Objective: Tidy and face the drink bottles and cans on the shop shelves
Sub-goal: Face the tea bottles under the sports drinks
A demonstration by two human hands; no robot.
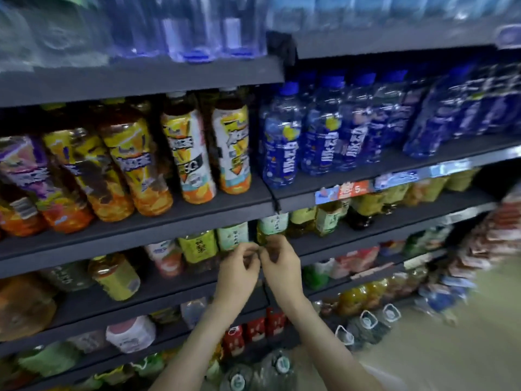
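My left hand [239, 270] and my right hand [282, 265] are raised side by side before the third shelf down, fingers curled and fingertips meeting. Blur hides whether they pinch anything. Just behind them stand green tea bottles: one with a pale label [233, 235] above my left hand, another [273, 223] above my right hand. A yellow-green labelled bottle [197, 246] stands to their left. The shelf above holds yellow iced tea bottles [135, 165] and blue drink bottles [284, 148].
A thin black cable [275, 197] hangs down the upright between the two shelf bays. Water bottles [197, 26] fill the top shelf. Red cartons [255, 333] and large water jugs [366, 323] sit lower down. Beige floor [451, 348] lies to the right.
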